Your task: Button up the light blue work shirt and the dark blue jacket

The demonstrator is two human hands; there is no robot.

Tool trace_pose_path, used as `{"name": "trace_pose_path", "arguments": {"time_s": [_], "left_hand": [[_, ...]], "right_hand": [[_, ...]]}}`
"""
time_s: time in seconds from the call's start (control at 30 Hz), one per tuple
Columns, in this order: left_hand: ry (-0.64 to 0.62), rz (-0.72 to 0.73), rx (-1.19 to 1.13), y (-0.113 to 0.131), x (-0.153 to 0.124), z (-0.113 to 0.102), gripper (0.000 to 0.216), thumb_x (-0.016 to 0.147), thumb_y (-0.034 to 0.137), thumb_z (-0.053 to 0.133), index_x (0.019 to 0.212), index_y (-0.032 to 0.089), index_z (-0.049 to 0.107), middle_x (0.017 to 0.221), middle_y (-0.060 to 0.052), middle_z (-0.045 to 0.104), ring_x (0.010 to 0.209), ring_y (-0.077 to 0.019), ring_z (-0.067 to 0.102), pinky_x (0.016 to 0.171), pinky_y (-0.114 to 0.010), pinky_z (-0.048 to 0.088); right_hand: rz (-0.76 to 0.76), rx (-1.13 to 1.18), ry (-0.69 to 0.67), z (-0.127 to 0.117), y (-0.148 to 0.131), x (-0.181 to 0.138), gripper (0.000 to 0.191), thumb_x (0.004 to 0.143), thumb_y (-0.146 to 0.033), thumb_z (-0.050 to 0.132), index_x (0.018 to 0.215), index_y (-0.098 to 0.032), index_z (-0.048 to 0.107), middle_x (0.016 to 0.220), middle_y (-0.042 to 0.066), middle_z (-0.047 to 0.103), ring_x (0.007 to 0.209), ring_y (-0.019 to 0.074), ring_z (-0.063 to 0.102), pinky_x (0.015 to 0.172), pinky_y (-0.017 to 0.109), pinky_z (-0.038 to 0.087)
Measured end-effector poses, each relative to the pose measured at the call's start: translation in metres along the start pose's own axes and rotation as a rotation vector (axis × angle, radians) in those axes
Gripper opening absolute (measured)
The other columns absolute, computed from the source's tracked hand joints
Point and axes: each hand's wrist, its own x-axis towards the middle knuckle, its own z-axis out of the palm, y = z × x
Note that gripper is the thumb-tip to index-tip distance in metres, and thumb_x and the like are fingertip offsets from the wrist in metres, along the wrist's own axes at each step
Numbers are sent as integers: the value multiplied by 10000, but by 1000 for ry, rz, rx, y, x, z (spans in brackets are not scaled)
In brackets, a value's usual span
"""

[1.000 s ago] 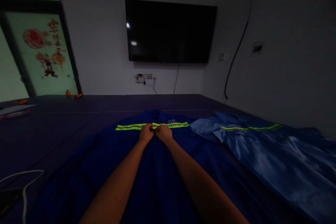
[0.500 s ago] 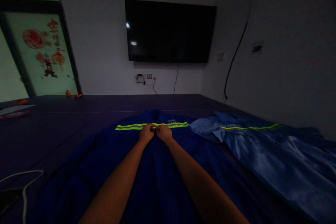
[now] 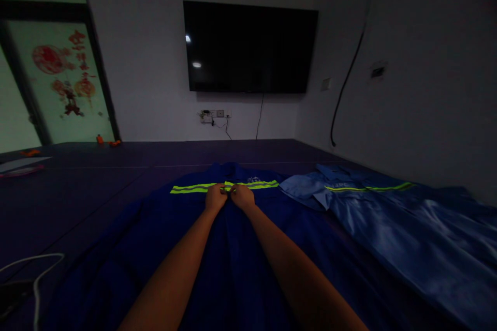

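Observation:
A dark blue work jacket (image 3: 233, 248) with a yellow-green reflective stripe lies spread flat in front of me. Both my arms reach out over it. My left hand (image 3: 216, 198) and my right hand (image 3: 243, 196) meet at the jacket's front closure, just below the stripe. Their fingers are pinched together on the fabric edges there. What exactly sits between the fingertips is too small and dark to make out.
A lighter blue jacket (image 3: 388, 217) with the same stripe lies to the right, by the wall. A white cable (image 3: 34, 269) and a dark device lie at the lower left. A black television (image 3: 248, 46) hangs on the far wall.

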Motion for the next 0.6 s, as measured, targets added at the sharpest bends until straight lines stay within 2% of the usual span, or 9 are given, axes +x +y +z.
{"name": "trace_pose_path", "arguments": {"time_s": [0.2, 0.4, 0.6], "left_hand": [[-5, 2, -130, -9, 3, 5, 339, 638, 32, 539, 953, 111, 640, 853, -79, 681, 758, -141, 618, 692, -214, 448], [-23, 19, -260, -19, 8, 12, 317, 662, 20, 528, 946, 123, 627, 781, -46, 677, 708, -121, 613, 678, -220, 459], [-132, 94, -329, -26, 10, 9, 365, 670, -31, 442, 956, 121, 610, 800, -39, 673, 748, -115, 612, 748, -248, 466]], "right_hand": [[13, 49, 17, 5, 4, 4, 255, 745, -211, 479, 927, -220, 658, 954, 57, 657, 914, 188, 586, 719, 233, 403], [78, 226, 45, 11, 13, 15, 227, 742, -220, 494, 860, -196, 687, 898, 56, 679, 868, 172, 605, 710, 206, 411], [33, 318, 28, 17, 14, 17, 249, 729, -120, 473, 824, -173, 697, 903, 58, 680, 878, 175, 607, 744, 211, 425]]}}
